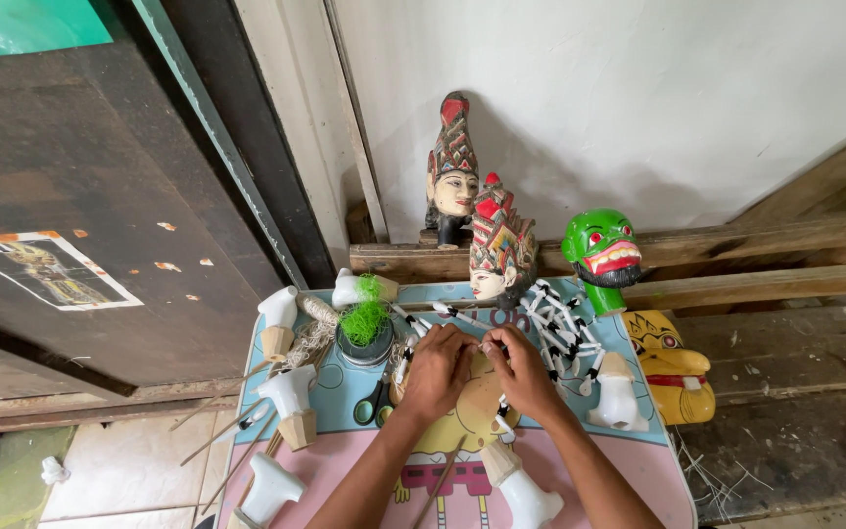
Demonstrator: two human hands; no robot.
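Note:
My left hand [438, 370] and my right hand [523, 370] meet fingertip to fingertip over the middle of a small pink and blue table [653, 460]. Both pinch a small thing between them, mostly hidden by the fingers; it seems to be a thin black-and-white striped piece. Just beyond my right hand lies a heap of black-and-white striped puppet arms [560, 318]. A pair of scissors [372, 400] lies to the left of my left hand. A white puppet torso [523, 495] rests under my right forearm.
Painted wooden puppet heads stand at the back: one against the wall [451, 171], a crowned one [499, 243], a green one [600, 250], a yellow mask [673, 364]. White wooden torsos [289, 397], a green fibre tuft [364, 318] and thin sticks [222, 397] crowd the left side.

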